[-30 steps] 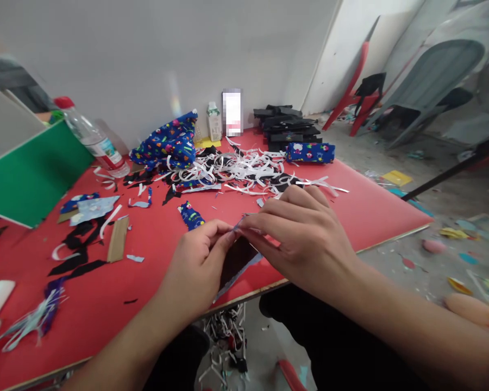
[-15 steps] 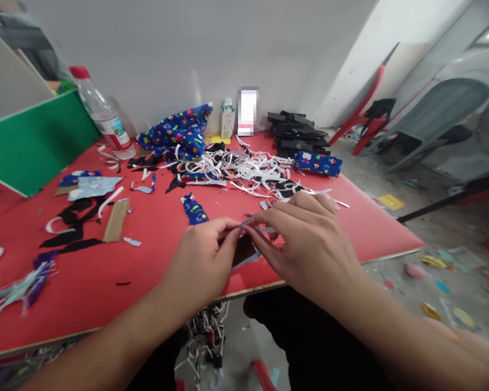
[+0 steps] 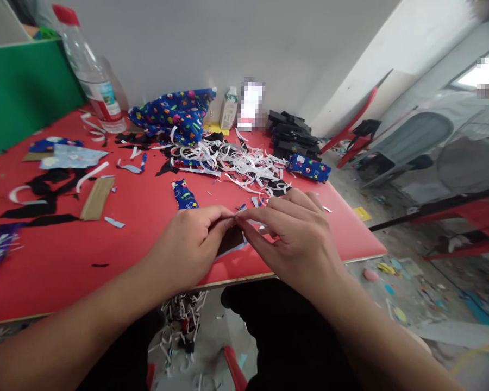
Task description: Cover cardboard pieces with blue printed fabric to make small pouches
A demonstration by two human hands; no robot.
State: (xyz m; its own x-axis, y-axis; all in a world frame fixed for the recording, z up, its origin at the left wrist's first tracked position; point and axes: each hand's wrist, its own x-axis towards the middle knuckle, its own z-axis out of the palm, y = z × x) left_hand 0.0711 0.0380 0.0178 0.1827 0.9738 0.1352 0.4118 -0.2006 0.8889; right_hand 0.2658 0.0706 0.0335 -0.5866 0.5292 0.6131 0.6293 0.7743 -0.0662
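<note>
Above the table's front edge, the thumb and fingertips of my left hand [image 3: 189, 239] pinch a small flat piece with a dark brown face and a light blue edge [image 3: 230, 242]. My right hand [image 3: 295, 231] meets it there, thumb and index finger closed on the same piece's upper edge. Much of that piece is hidden by the fingers, and I cannot tell whether it is cloth or paper. Just beyond my left hand lies a blue patterned scrap [image 3: 185, 194]. A heap of white and black strips [image 3: 246, 163] spreads behind both hands.
On the red table [image 3: 142, 239] stand a red-capped bottle [image 3: 100, 100] and a small carton [image 3: 229, 108]. Blue patterned fabric [image 3: 175, 117], a stack of black pieces [image 3: 295, 136] and a blue patterned bundle [image 3: 309, 167] lie at the back. A green board [image 3: 28, 92] borders the left.
The view has shifted, so the table and hands appear further left. Both hands still pinch the piece at its upper edge, with only slight finger movement.
</note>
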